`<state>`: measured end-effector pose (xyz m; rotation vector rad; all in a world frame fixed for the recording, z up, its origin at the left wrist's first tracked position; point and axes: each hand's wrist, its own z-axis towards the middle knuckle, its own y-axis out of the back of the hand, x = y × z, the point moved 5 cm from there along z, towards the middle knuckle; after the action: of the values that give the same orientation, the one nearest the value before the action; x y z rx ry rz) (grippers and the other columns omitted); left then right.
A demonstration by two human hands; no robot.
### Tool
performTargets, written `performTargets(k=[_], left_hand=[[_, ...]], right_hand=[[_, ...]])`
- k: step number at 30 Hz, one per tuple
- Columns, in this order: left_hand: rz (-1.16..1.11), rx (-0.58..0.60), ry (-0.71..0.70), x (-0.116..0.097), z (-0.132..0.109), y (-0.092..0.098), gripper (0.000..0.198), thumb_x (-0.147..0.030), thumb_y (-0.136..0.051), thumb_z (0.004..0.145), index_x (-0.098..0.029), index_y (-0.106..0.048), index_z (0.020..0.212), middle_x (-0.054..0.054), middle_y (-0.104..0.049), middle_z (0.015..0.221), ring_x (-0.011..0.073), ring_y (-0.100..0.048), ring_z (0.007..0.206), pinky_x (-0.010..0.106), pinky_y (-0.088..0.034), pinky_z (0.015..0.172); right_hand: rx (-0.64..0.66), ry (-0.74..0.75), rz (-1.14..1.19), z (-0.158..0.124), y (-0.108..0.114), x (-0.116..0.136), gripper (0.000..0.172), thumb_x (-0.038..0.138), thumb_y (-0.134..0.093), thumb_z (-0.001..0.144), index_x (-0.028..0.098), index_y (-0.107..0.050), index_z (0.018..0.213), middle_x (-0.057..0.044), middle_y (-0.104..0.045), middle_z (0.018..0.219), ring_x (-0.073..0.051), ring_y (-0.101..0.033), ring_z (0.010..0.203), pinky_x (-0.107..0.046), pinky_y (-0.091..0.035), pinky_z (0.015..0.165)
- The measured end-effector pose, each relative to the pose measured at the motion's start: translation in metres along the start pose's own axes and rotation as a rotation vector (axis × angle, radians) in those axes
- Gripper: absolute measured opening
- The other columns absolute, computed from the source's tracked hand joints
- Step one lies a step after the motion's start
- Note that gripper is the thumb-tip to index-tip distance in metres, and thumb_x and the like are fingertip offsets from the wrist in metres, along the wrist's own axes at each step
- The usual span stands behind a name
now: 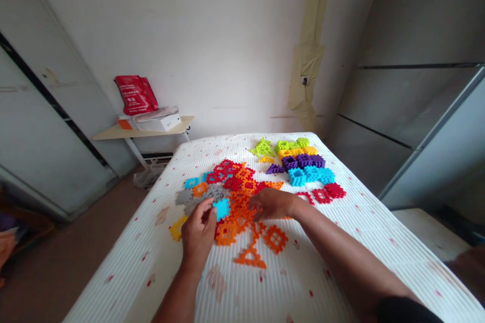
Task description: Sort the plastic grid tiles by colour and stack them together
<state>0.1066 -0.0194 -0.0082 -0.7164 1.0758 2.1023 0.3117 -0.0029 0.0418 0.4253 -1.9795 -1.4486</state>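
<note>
well, the left hand (199, 227) extends from the near side, thumb and fingers pinching a flat blue tile (222, 209) with toothed edges, left among latticed orange tiles (276, 238); the right hand (273, 203) reaches in from the right, wrist bent, fingers curled low over them, whether gripping any i cannot tell; ribbed white cloth (129, 275) spreads beneath

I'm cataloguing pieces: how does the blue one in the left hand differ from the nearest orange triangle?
The blue piece is squarish, the orange piece triangular. The blue piece is in the left hand; the orange piece lies on the white cover. Both have toothed edges.
</note>
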Motion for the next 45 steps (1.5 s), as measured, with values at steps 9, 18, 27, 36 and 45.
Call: performTargets(k=[9,18,27,36,45], left_hand=[[-0.033,-0.049,-0.153,-0.018,-0.002,0.006,0.014,-0.031,-0.057,0.077,-0.02,-0.066,0.082,0.001,-0.068,0.077,0.0144,-0.063,0.071,0.024,-0.049,0.069],[-0.092,-0.022,-0.197,-0.036,-0.006,0.005,0.01,-0.027,-0.057,0.077,-0.021,-0.064,0.076,0.0,-0.067,0.073,0.0134,-0.061,0.067,0.023,-0.048,0.067],[-0.332,0.094,0.145,-0.012,-0.004,-0.011,0.038,-0.04,-0.064,0.068,-0.018,-0.064,0.1,0.007,-0.068,0.093,0.0214,-0.063,0.085,0.03,-0.05,0.075],[-0.779,0.17,0.384,-0.009,-0.006,-0.016,0.04,-0.033,-0.071,0.064,-0.015,-0.062,0.098,0.003,-0.066,0.08,0.0153,-0.062,0.074,0.026,-0.048,0.073],[-0.976,0.107,0.466,0.003,-0.005,-0.019,0.031,-0.033,-0.069,0.067,-0.016,-0.063,0.091,0.002,-0.065,0.078,0.0123,-0.059,0.068,0.025,-0.047,0.066]], right_hand=[[-0.176,0.02,0.151,0.006,0.0,-0.001,0.027,0.025,-0.065,0.076,0.017,-0.064,0.102,-0.002,-0.065,0.079,-0.011,-0.055,0.065,-0.019,-0.034,0.055],[-0.394,0.145,0.345,0.018,-0.011,0.016,0.013,0.019,-0.065,0.074,0.018,-0.065,0.087,0.003,-0.06,0.068,-0.007,-0.048,0.056,-0.016,-0.032,0.053],[-0.656,0.08,0.155,0.016,-0.008,0.018,0.004,0.015,-0.057,0.079,0.017,-0.06,0.08,0.0,-0.061,0.073,-0.01,-0.053,0.062,-0.018,-0.035,0.056],[-0.866,0.264,-0.289,0.01,-0.013,0.032,0.028,0.021,-0.036,0.094,0.016,-0.056,0.076,-0.005,-0.06,0.071,-0.014,-0.051,0.065,-0.025,-0.038,0.062],[-0.875,0.418,-0.3,0.012,-0.024,0.033,0.022,0.015,-0.036,0.093,0.015,-0.058,0.088,-0.008,-0.062,0.076,-0.016,-0.056,0.071,-0.029,-0.043,0.068]])
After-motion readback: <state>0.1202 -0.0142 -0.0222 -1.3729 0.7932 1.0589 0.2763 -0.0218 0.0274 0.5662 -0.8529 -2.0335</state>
